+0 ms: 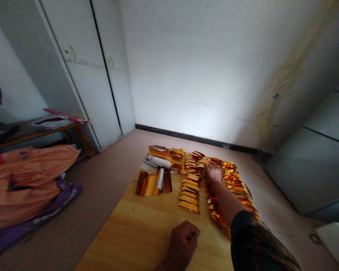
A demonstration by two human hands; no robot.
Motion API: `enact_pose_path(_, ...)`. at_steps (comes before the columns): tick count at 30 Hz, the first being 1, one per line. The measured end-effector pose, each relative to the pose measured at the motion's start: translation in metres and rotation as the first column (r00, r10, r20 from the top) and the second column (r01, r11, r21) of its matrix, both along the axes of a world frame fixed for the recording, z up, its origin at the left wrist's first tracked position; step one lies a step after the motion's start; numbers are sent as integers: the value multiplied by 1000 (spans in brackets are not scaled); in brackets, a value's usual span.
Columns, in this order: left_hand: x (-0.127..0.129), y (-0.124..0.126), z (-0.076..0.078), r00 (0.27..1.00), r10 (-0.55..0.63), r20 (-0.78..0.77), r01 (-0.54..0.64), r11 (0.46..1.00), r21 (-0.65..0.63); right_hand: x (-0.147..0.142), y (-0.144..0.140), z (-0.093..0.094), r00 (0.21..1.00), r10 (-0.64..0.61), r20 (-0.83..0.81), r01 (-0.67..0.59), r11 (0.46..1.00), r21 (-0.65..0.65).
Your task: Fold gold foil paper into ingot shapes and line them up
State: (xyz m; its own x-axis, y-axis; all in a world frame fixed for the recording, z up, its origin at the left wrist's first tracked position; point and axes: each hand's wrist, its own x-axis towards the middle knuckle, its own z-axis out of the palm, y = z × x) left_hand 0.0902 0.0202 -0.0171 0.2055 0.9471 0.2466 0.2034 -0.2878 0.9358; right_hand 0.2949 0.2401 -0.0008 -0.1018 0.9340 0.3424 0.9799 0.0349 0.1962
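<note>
We are resting the right hand [211,172], fingers flat, on the rows of folded gold foil paper pieces [190,188] at the far end of the wooden tabletop [141,226]; the left hand [183,242], fingers curled closed and holding nothing visible, is resting nearer us.

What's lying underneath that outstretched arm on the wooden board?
A row of folded gold foil pieces runs along the wooden board beneath the right hand and forearm. The pieces directly under the arm are covered, so their number is unclear.
</note>
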Motion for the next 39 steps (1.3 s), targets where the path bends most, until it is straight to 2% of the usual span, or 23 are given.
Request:
enact_pose_path(6, 0, 1, -1, 1000, 8, -11, -8, 1000, -1, -2, 0, 5, 1000, 20, -23, -20, 1000, 14)
enact_pose_path(11, 0, 2, 5, 1000, 4, 4, -4, 999, -35, -15, -13, 26, 995, 90, -44, -85, 991, 104)
enact_pose_path(14, 1, 4, 6, 999, 13, 30, -12, 1000, -25, -42, -42, 45, 959, 262, -109, -249, 961, 119)
enact_pose_path(16, 1, 5, 5, 999, 26, 42, -26, 1000, -2, -64, -72, 53, 907, 362, -215, -347, 932, 106)
enact_pose_path(18, -2, 6, 5, 998, 49, 43, -49, 999, 7, -84, -105, 55, 844, 402, -355, -399, 913, 85)
enact_pose_path(22, -20, 12, 4, 983, 173, 68, -173, 985, -10, -103, -163, 41, 741, 428, -518, -462, 884, 71)
enact_pose_path(27, -56, 27, 5, 913, 395, 103, -399, 917, 20, -99, -202, 7, 712, 467, -524, -517, 854, 58)
enact_pose_path(31, -82, 47, 4, 848, 524, 74, -528, 847, 55, -94, -214, -11, 721, 537, -438, -569, 820, 69)
enact_pose_path(34, -95, 68, 4, 770, 638, 9, -638, 770, -18, -93, -216, -17, 710, 580, -399, -605, 792, 74)
enact_pose_path(36, -100, 82, 6, 764, 641, -68, -645, 759, -85, -94, -215, -18, 711, 588, -386, -611, 788, 74)
enact_pose_path(39, -98, 100, 12, 753, 628, -200, -653, 751, -102, -96, -213, -19, 727, 585, -359, -601, 795, 78)
